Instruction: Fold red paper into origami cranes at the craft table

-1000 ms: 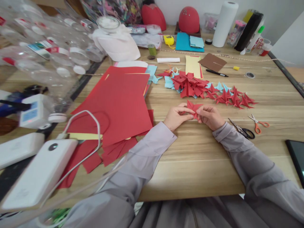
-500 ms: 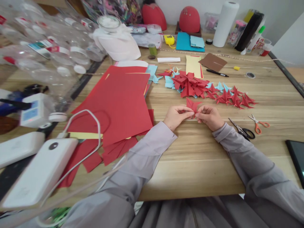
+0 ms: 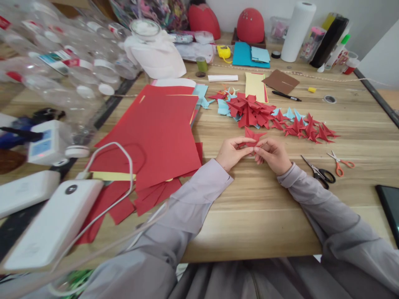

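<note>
Between my two hands is a small folded red paper piece (image 3: 252,136), its points sticking up past my fingers. My left hand (image 3: 231,153) pinches it from the left, thumb in front. My right hand (image 3: 273,153) pinches its near right side, with the fingertips of both hands close together. My fingers hide the lower part of the paper. Just beyond lies a heap of folded red paper shapes (image 3: 249,110), with smaller red paper cranes (image 3: 310,128) and light blue ones (image 3: 289,113) to its right.
Large red paper sheets (image 3: 165,137) lie at the left beside a white power bank (image 3: 52,224) with a cable. Black scissors (image 3: 321,172) and orange scissors (image 3: 339,164) rest at the right. Plastic bottles (image 3: 77,70) crowd the far left. A pen (image 3: 286,96) lies behind the cranes.
My right hand has turned and shifted slightly left, its fingers now closer over the folded red paper. The left hand keeps its pinch. The view has moved very slightly.
</note>
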